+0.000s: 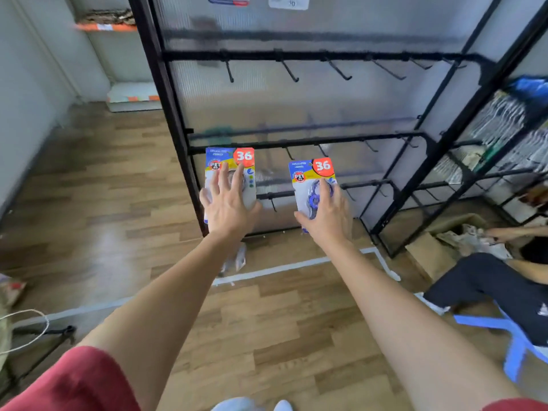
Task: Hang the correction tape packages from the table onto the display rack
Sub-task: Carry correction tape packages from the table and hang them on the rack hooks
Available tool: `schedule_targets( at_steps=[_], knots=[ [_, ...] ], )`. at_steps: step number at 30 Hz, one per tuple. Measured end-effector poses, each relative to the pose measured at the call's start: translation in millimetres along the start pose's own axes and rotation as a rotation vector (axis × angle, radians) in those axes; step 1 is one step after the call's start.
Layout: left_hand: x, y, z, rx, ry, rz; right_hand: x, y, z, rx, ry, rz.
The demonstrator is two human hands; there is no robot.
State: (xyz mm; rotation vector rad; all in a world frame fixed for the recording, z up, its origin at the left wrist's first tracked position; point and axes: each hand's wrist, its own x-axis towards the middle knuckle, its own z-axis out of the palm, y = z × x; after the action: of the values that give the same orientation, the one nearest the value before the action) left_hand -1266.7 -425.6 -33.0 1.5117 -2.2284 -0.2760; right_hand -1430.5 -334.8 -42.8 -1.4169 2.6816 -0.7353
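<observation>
Two blue-and-yellow carded correction tape packages, each with a red "36" corner and a clear blister, are held up before the black metal display rack [296,56]. The left package [229,161] has its top at the middle rail; the left hand [226,206] holds it with fingers spread over the blister and thumb at its right edge. The right package [310,175], slightly lower, is gripped by the right hand [329,216], fingers over a blue dispenser. Below is a wood-pattern plank floor [281,336] marked with white tape [284,268]. Another person [486,280] sits beside a cardboard box [430,253].
</observation>
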Motion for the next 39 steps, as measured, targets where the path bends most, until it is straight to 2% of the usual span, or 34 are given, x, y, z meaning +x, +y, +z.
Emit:
schedule_targets(
  at_steps=[13, 23, 28, 34, 39],
  knots=[
    [161.2, 117.1, 6.4, -0.059, 0.347, 0.177, 210.4, 23.3, -53.3, 0.119, 0.386, -0.252],
    [228.2, 141.2, -49.5, -0.081, 0.618, 0.144, 294.8, -1.8, -87.9, 0.243, 0.466, -0.423],
    [236.2, 139.4, -78.2, -0.056, 0.748, 0.118, 305.7, -16.5, -92.8, 0.285, 0.436, -0.513],
    [244.7, 141.4, -100.5, -0.015, 0.799, 0.08, 313.7, -21.7, -93.9, 0.313, 0.423, -0.572],
    [250.5, 132.8, -104.8, 0.025, 0.755, 0.093, 319.2, -24.6, -95.4, 0.305, 0.4, -0.624]
  ],
)
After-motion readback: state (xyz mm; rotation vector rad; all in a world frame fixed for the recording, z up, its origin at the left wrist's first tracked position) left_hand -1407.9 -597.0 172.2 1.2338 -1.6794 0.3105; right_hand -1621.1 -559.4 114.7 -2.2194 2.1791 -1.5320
